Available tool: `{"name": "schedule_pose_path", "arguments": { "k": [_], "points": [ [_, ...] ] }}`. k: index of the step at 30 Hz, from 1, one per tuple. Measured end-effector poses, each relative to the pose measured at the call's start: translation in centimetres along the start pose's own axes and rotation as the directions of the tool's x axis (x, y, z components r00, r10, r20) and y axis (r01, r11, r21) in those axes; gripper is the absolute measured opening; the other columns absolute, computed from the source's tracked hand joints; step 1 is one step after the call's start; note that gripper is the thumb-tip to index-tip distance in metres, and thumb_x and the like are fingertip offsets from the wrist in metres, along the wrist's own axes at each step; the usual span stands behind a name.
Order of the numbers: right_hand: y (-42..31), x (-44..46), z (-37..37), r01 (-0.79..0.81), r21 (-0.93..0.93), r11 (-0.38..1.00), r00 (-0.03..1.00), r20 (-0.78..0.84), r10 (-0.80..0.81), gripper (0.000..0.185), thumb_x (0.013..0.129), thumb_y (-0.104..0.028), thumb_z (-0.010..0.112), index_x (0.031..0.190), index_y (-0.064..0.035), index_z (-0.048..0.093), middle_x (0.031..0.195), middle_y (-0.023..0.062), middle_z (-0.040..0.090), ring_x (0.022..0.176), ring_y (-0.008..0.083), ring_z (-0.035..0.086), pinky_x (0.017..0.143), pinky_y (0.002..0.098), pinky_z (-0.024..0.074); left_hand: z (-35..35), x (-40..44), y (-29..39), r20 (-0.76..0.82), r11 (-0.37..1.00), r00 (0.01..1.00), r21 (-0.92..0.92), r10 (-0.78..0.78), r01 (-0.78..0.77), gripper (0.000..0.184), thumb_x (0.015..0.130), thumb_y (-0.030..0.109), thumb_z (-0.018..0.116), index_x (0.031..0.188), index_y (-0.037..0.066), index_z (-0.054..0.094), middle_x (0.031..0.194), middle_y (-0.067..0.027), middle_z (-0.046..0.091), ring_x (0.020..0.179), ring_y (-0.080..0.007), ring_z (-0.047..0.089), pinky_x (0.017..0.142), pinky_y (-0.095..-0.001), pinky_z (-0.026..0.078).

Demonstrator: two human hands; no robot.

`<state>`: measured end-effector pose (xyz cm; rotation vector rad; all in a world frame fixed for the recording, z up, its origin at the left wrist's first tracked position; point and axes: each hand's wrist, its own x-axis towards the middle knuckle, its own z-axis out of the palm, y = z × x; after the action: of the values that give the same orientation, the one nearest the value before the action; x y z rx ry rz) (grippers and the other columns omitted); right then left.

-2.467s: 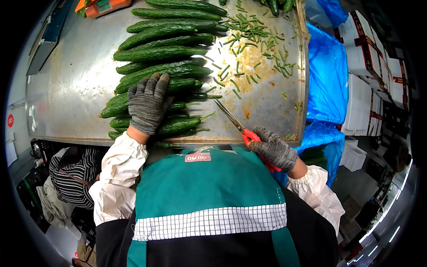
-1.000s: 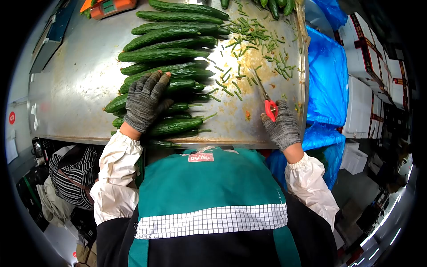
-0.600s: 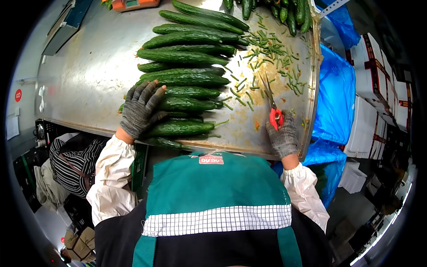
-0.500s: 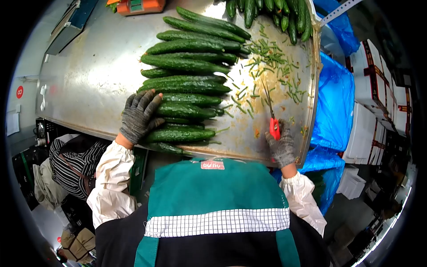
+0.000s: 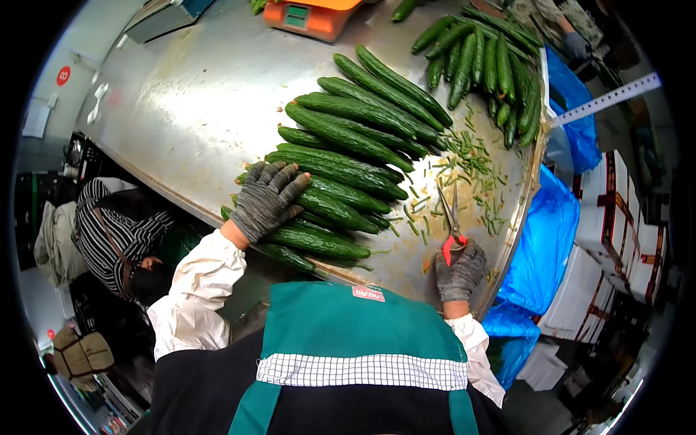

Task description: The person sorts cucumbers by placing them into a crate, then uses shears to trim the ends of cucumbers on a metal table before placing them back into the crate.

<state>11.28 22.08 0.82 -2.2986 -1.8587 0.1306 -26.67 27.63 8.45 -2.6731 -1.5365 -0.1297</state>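
Note:
My left hand point(image 5: 267, 201), in a grey glove with bare fingertips, lies flat over the near left ends of a row of green cucumbers point(image 5: 341, 170). Its fingers are stretched out on top of them. Red-handled scissors point(image 5: 451, 230) are gripped in my right hand point(image 5: 461, 272), also gloved in grey. Their blades are parted and point away from me, to the right of the cucumbers' stem ends. Several of the near cucumbers still carry thin stems. Cut stem pieces point(image 5: 475, 163) lie scattered beyond the blades.
A metal table point(image 5: 196, 109) carries everything, with a raised right edge. A cucumber pile point(image 5: 493, 65) lies at the back right, an orange scale point(image 5: 312, 18) at the back. Blue plastic point(image 5: 540, 239) and white boxes point(image 5: 616, 217) stand rightward. A person in stripes point(image 5: 119, 232) is bent at left.
My view has turned, so the table and cucumbers appear slanted and more of the far pile shows. The scissor blades have spread wider. My left hand stays on the cucumbers.

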Motion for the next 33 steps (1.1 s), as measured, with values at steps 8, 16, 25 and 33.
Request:
{"name": "schedule_pose_path", "arguments": {
  "k": [8,16,25,33],
  "points": [
    [-2.1,0.3,-1.8,0.145,-0.038,0.989,0.989,0.020,-0.145,0.074,0.060,-0.028,0.067,0.122,-0.0018,0.037,0.123,0.0237,0.036,0.112,0.0402,0.035,0.093,0.0482,0.0279,-0.2,0.5,-0.9,-0.042,0.992,0.998,-0.119,0.045,-0.050,0.061,0.061,0.029,0.066,0.116,0.010,0.047,0.112,-0.0111,0.050,0.100,-0.0288,0.047,0.086,-0.0424,0.035],
    [-10.1,3.6,-0.1,0.696,0.397,0.599,0.675,-0.078,-0.733,0.069,0.060,-0.010,0.060,0.126,-0.0135,0.039,0.128,0.0187,0.034,0.114,0.0354,0.035,0.095,0.0463,0.0274,0.2,1.0,-1.6,-0.046,0.967,0.967,-0.021,0.252,-0.253,0.047,0.072,0.022,0.054,0.117,0.012,0.046,0.112,-0.0123,0.050,0.096,-0.0280,0.051,0.077,-0.0393,0.041],
    [-12.5,4.5,1.6,0.635,0.280,0.720,0.738,0.058,-0.673,0.080,0.058,-0.024,0.068,0.130,-0.0225,0.033,0.132,0.0163,0.025,0.116,0.0362,0.029,0.094,0.0540,0.0197,-0.7,2.8,-2.6,0.050,0.939,0.940,-0.082,0.337,-0.333,0.049,0.069,0.022,0.058,0.116,0.013,0.047,0.111,-0.0131,0.050,0.095,-0.0293,0.052,0.072,-0.0380,0.045],
    [-11.8,7.9,1.7,0.761,0.193,0.620,0.633,-0.008,-0.774,0.082,0.056,-0.033,0.069,0.130,-0.0246,0.033,0.112,0.0116,0.043,0.101,0.0287,0.040,0.082,0.0485,0.0303,-0.8,3.7,-3.0,0.079,0.937,0.939,-0.137,0.334,-0.322,0.062,0.059,0.027,0.065,0.116,0.013,0.047,0.111,-0.0131,0.049,0.095,-0.0315,0.050,0.075,-0.0424,0.043]
  ]
}}
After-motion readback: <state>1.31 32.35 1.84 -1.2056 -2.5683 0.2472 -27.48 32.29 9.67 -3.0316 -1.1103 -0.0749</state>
